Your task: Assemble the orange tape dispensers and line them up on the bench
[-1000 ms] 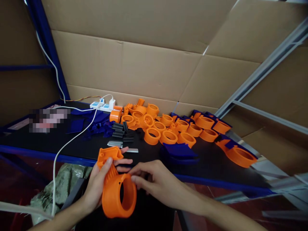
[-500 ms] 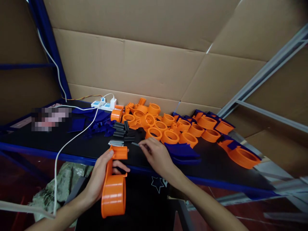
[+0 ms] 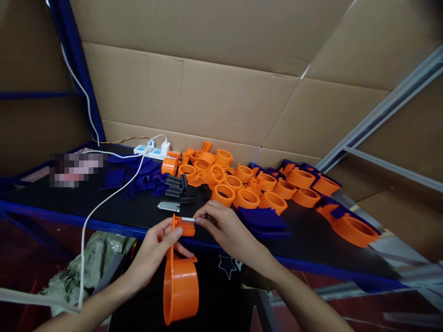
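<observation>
While your left hand point(image 3: 157, 251) grips orange dispenser body point(image 3: 180, 281), right hand point(image 3: 221, 226) now back from worktop point(image 3: 104, 207), pinching serrated blade point(image 3: 188, 219) against its top; blade fitting under way.

A: Left hand point(image 3: 152, 256) grips an orange dispenser body point(image 3: 180, 276) by its neck, round drum end hanging below the tabletop point(image 3: 104, 210) edge.

B: Right hand point(image 3: 226, 230)?

A: Pinches a small serrated metal blade point(image 3: 188, 219) against the top of the body.

B: Surroundings?

A: Orange rings point(image 3: 242, 186) heaped mid-tabletop, black strips point(image 3: 175, 188) and a metal blade point(image 3: 168, 206) just beyond the hands, blue parts point(image 3: 261, 216) to the right, power strip point(image 3: 152, 150) at the cardboard wall
</observation>
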Demonstrator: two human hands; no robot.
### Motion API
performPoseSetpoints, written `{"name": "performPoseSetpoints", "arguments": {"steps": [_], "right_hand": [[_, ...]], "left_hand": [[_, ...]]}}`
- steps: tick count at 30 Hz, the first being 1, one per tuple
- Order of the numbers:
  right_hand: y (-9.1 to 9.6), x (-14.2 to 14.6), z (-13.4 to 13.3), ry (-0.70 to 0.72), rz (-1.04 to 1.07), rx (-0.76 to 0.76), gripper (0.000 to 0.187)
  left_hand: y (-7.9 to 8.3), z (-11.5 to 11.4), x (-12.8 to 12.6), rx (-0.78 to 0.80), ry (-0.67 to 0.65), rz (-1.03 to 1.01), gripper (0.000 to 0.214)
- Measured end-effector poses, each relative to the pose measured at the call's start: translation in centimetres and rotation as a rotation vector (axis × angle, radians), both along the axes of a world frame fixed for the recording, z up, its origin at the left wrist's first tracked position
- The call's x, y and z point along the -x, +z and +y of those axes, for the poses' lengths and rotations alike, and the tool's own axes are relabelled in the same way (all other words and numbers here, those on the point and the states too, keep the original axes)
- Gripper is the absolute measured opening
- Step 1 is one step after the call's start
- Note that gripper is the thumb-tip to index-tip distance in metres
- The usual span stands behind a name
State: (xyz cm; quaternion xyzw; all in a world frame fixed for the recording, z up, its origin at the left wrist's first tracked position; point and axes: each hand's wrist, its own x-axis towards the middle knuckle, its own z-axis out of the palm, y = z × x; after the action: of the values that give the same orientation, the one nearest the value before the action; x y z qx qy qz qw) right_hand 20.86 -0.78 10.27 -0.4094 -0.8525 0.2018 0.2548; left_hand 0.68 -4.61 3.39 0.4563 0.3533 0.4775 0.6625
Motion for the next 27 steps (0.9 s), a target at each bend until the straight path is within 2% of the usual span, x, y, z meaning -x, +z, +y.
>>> {"name": "performPoseSetpoints", "arguments": {"steps": [14,21,27], "right_hand": [[0.0,-1.0,-0.1,0.006,-0.182,-0.077,0.013],[0.1,0.0,-0.4,0.029,-0.253,-0.147,0.015],[0.0,0.4,-0.3,0.041,-0.223,-0.187,0.019]], "left_hand": [[-0.3,-0.2,0.0,-0.080,-0.020,0.060,0.038],[-0.2,-0.5,-0.3,-0.084,-0.013,0.076,0.034],[-0.1,-0.5,0.1,-0.105,0.006,0.065,0.040]]}}
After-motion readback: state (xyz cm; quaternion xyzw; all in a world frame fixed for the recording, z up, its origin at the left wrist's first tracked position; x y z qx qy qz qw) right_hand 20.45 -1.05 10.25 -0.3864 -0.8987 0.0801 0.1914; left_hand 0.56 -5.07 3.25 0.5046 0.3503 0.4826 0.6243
